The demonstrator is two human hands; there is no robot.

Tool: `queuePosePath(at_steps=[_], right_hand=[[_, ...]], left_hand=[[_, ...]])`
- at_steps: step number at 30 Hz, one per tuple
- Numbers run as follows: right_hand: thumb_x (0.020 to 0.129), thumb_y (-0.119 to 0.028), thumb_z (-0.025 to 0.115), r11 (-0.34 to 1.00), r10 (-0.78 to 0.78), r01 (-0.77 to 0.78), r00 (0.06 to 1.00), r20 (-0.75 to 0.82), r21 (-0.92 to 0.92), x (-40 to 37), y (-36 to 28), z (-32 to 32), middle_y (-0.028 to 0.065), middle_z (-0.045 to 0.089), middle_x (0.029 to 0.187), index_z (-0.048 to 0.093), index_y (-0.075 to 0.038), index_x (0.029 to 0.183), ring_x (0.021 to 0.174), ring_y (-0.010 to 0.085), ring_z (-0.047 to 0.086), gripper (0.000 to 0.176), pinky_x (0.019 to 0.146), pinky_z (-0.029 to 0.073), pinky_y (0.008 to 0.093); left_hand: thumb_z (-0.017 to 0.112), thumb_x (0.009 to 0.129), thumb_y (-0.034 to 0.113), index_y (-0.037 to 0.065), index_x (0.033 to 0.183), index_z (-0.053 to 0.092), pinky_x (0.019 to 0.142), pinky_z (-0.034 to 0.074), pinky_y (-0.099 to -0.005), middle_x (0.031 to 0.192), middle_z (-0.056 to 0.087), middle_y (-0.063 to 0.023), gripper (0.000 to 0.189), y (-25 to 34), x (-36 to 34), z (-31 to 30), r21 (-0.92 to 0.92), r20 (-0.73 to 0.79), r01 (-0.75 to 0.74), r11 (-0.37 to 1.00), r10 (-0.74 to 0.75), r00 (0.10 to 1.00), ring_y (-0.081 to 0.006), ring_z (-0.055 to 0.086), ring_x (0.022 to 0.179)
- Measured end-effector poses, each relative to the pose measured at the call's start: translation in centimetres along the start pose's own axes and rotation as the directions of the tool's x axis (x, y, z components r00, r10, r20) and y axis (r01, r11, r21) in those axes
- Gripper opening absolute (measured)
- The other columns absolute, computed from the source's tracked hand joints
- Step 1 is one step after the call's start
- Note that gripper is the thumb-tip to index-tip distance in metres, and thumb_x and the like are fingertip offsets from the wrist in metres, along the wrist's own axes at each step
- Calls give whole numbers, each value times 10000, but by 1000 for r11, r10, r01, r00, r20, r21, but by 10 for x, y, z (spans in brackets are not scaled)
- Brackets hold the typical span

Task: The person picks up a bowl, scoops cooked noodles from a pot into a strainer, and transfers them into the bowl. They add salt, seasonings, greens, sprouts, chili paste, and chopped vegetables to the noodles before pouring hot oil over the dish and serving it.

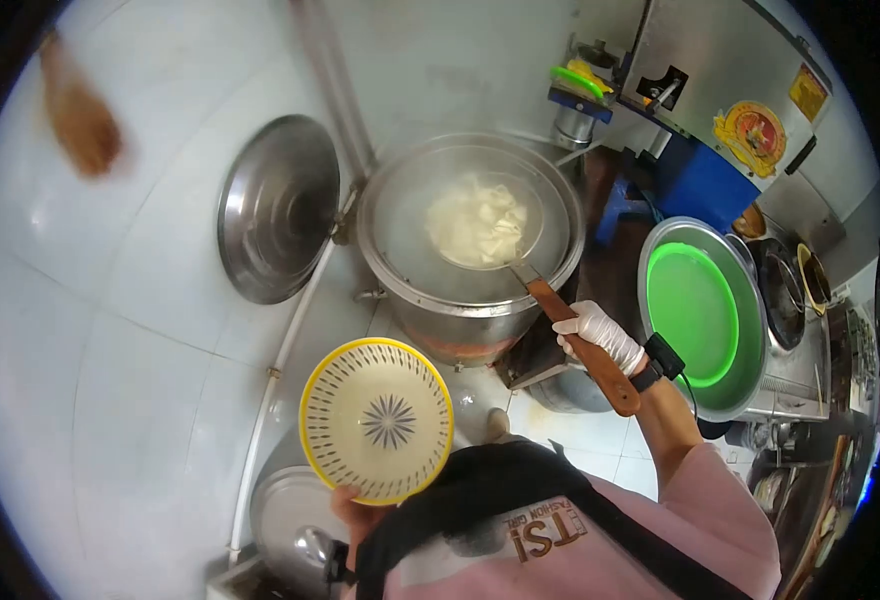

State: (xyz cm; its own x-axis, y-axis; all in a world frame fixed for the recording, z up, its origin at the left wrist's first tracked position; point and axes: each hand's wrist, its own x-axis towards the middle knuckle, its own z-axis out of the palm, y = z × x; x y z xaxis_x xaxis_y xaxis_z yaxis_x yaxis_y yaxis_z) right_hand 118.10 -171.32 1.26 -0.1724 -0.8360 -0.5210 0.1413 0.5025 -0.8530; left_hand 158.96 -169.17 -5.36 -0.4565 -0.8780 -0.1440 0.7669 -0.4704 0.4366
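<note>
My right hand (605, 335), in a thin clear glove, is closed around the brown wooden handle of a long-handled strainer (560, 312). The strainer's round head lies inside a large steel pot (420, 295) of cloudy liquid. Pale, folded pieces of food that look like dumplings or wide noodles (480, 222) are gathered in it, blurred by steam. Down at the left, my left hand (355, 510) grips the near rim of a cream bowl (385, 385) with a yellow edge and a starburst pattern. The bowl's inside faces up and holds nothing. It is apart from the pot.
A round metal lid (282, 210) leans on the tiled wall beside the pot. Right of it are a metal basin (755, 370) with a green tub (692, 310) and a steel machine (740, 70). Another lid (285, 510) sits lower left, near a wall pipe (265, 420).
</note>
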Motion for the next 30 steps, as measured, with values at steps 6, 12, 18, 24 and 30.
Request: queuePosePath(at_steps=[6,12,18,24,30], right_hand=[[763,-178,570,996,-42,39,998,-37,-76,-37,5,33,16,493,565,485,-37,757,460,88,491,165,408,404,192],[748,-166,589,989,27,-36,998,-57,-147,-32,17,33,2,464,598,461,-19,854,436,69,444,222,382,359,193],[715,-105,580,984,10,-21,998,-62,-178,-31,36,30,5,458,581,447,-23,918,417,82,441,256,373,355,204],[648,-86,594,939,54,-89,992,-112,-334,-12,63,-2,26,474,560,475,-35,872,405,116,453,259,352,361,247],[633,-119,617,936,102,-107,994,-32,-336,-24,16,-5,31,477,539,485,-46,727,418,118,450,178,371,360,254]], left_hand=[[483,540,162,25,1181,404,866,417,-460,1109,500,-152,660,24,-46,-7,-16,-460,41,999,-44,887,-323,483,1038],[460,537,87,12,1190,388,908,392,-471,1138,482,-153,661,32,-46,-14,-81,-428,-113,990,68,901,-335,462,1068],[454,538,79,2,1192,378,908,388,-484,1146,471,-166,663,29,-49,-17,-140,-420,-97,985,30,907,-351,453,1073],[467,527,101,0,1191,371,899,390,-490,1140,469,-167,678,25,-45,-19,-150,-342,84,985,-131,930,-355,455,1064],[471,526,98,-9,1186,369,895,399,-472,1105,489,-169,677,19,-48,-20,-150,-353,-39,988,-16,935,-349,480,1032]])
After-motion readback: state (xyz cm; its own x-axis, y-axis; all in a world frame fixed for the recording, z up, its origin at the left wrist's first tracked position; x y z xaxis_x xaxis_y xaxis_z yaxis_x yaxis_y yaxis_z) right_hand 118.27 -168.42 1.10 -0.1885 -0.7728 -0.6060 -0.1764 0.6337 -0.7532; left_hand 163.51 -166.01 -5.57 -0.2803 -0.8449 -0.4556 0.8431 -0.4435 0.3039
